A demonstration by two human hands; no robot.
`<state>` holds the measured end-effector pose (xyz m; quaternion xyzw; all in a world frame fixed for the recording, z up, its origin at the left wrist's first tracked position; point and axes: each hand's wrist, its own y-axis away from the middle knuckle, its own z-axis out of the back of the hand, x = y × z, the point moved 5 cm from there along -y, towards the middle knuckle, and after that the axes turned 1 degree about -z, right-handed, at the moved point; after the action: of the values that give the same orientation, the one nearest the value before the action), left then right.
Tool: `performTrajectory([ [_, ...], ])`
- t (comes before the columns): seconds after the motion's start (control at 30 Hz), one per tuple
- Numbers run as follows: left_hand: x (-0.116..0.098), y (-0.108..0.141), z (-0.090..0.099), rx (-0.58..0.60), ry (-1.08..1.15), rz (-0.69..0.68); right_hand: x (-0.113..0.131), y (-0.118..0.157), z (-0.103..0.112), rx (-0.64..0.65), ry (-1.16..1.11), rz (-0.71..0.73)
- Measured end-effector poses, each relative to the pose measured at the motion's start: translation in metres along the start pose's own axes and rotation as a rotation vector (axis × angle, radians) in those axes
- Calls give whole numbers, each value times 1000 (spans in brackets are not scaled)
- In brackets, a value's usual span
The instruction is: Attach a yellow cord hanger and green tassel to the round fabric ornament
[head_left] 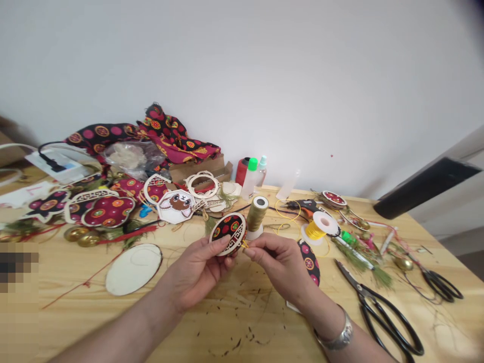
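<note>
My left hand [202, 269] grips a round ornament [229, 233] by its edge, thumb on its face. The ornament has a pale wooden rim, dark floral fabric and a cut-out lattice strip. At its right edge, my right hand [278, 264] pinches a yellow cord [245, 245] that meets the ornament. Just behind the hands stands an olive thread spool [257, 214]. To the right, a white spool of yellow cord [315, 231] rests on the table. A fabric-covered piece [310, 262] lies partly hidden behind my right wrist.
Large black scissors [381, 307] lie at the front right, smaller scissors [442, 286] beyond. A glue gun [304, 205] and a green-capped bottle [249, 179] are farther back. Floral ornaments [108, 210] and patterned cloth [170, 131] crowd the left. A pale oval [133, 268] lies near my left forearm.
</note>
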<state>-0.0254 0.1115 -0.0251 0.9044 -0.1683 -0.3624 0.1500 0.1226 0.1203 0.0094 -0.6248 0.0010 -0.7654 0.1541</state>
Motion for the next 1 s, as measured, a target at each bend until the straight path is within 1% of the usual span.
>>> performTrajectory([
  [0.67,-1,2,-5,31,-4,-25,-1,1,0,14,-1,-12],
  [1.0,-1,2,-6,29,-9,-19,-1,1,-2,31,1,30],
])
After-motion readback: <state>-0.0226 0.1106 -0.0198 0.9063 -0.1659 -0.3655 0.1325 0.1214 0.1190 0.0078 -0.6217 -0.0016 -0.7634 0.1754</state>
